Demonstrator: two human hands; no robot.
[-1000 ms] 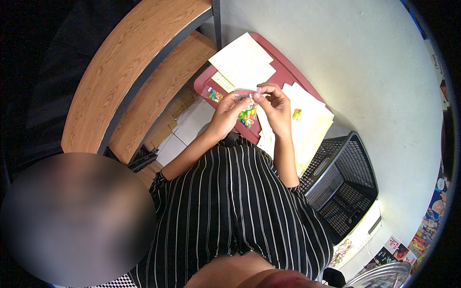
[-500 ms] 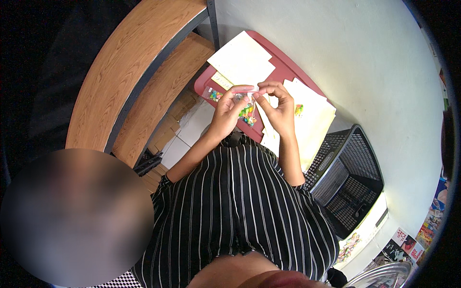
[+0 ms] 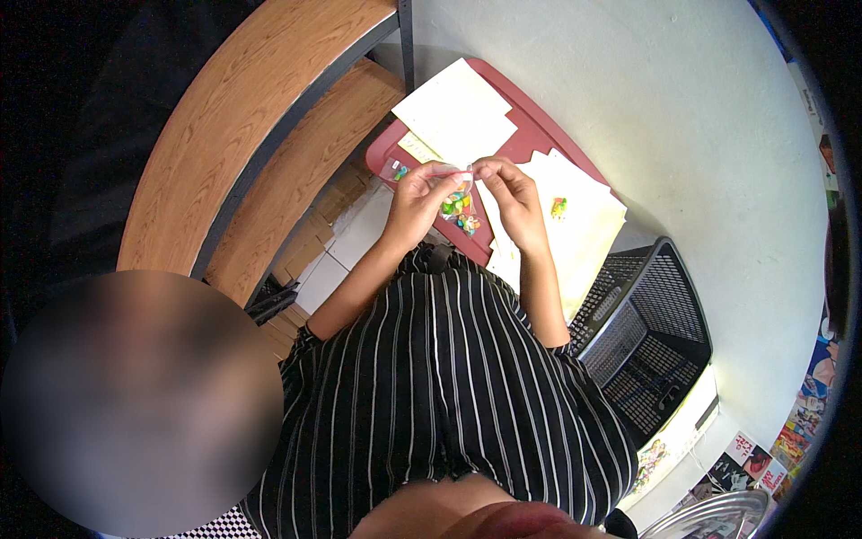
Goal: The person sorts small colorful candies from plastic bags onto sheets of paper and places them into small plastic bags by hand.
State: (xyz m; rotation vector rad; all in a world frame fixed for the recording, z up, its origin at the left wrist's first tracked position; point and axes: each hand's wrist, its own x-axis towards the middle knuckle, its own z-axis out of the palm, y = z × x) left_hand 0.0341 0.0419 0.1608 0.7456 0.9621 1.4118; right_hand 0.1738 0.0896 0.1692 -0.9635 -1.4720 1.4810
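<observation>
Both hands, left hand (image 3: 415, 199) and right hand (image 3: 512, 193), pinch the top edge of a small clear bag (image 3: 458, 208) of colourful beads hanging below the fingers; light, limp, slippery—best held at the top edge.

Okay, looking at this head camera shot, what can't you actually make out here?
- Small clear bag between the left hand and right hand: its colourful pieces are too small to identify, and the fingers cover its top edge.
- Red tray: mostly hidden under pale paper sheets.
- Lower left: a blurred patch hides whatever is there.
- Black basket: its inside is too dark.
</observation>
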